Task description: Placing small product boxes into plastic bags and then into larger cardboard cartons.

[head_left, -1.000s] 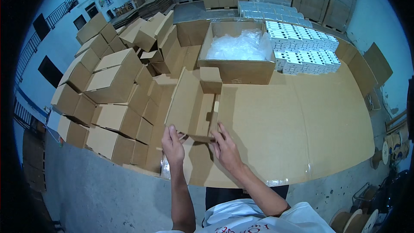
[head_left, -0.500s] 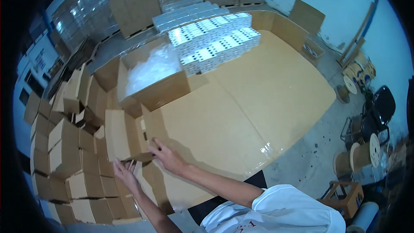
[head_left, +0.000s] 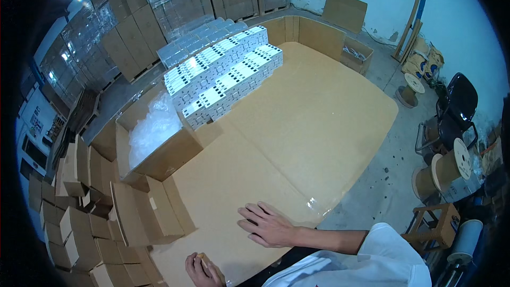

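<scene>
My left hand (head_left: 201,271), at the lower edge of the cardboard-covered table (head_left: 313,122), is closed round a small yellowish-brown thing (head_left: 209,264); its kind is mostly hidden by the fingers. My right hand (head_left: 267,226) lies with fingers apart over the tabletop, holding nothing. To the left of both hands stands an open cardboard box (head_left: 133,212), its flaps up, apart from my fingers. Behind it is a larger carton (head_left: 172,159) filled with clear plastic bags or wrap (head_left: 155,132).
Rows of stacked white boxes with dark marks (head_left: 234,85) stand at the table's far side. Many folded-up cartons (head_left: 79,239) pile up at the left. A small carton (head_left: 356,56) sits at the far right corner. Right of the table are a black chair (head_left: 459,106), spools (head_left: 443,167) and a wooden stool (head_left: 433,226).
Both hands have let go of the open box and moved right. The left hand now grips a small yellowish-brown thing; the right has spread over the table. The view has turned right.
</scene>
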Demonstrator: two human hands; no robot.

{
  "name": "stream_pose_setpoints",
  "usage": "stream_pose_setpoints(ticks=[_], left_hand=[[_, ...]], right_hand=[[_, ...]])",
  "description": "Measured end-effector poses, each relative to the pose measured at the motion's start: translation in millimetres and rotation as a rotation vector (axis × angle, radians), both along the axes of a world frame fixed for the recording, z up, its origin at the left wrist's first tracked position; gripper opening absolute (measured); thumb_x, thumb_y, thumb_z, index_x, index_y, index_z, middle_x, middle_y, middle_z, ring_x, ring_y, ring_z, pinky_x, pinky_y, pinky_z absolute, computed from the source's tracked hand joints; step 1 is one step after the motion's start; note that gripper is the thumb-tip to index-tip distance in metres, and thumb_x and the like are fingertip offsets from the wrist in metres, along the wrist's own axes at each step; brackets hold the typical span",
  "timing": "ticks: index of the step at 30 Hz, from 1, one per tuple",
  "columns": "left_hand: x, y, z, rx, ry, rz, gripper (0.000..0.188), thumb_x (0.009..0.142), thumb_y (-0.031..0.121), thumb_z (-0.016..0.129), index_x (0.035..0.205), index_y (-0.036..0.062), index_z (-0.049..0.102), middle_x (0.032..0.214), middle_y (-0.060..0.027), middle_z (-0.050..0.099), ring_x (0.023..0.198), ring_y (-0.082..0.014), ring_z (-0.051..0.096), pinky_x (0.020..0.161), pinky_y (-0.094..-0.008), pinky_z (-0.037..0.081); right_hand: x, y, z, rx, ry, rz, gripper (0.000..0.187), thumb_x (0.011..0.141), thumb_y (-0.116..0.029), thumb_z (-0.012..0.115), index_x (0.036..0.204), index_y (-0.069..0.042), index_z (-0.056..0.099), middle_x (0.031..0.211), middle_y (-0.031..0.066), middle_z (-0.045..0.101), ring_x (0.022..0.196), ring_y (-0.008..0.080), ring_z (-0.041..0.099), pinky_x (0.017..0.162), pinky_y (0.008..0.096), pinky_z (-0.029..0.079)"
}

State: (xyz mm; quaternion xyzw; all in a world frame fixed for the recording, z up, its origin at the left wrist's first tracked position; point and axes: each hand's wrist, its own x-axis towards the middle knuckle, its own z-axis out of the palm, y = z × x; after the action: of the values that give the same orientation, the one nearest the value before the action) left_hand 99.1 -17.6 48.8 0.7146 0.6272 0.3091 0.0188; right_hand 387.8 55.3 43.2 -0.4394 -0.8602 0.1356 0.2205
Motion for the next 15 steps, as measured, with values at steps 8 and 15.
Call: stream_pose_setpoints(ticks=[8,15], left_hand=[[19,62,-17,-0.075,0.054,0.009,0.037,0.094,0.013,0.063,0.127,-0.0022,0.06,0.13,-0.0265,0.056,0.122,-0.045,0.052,0.107,-0.0499,0.043],[4,73,-14,-0.075,0.061,-0.068,0.037,0.095,0.013,0.061,0.129,-0.0014,0.057,0.132,-0.0271,0.055,0.124,-0.0465,0.052,0.106,-0.0525,0.043]], right_hand=[[137,192,-8,0.065,0.049,-0.215,0.05,0.091,-0.028,0.063,0.133,-0.002,0.053,0.141,0.0212,0.05,0.134,0.0393,0.044,0.112,0.0552,0.034],[151,412,41,0.485,0.138,-0.314,0.052,0.085,-0.009,0.068,0.134,-0.002,0.052,0.137,0.018,0.054,0.121,0.0373,0.054,0.101,0.0473,0.046]])
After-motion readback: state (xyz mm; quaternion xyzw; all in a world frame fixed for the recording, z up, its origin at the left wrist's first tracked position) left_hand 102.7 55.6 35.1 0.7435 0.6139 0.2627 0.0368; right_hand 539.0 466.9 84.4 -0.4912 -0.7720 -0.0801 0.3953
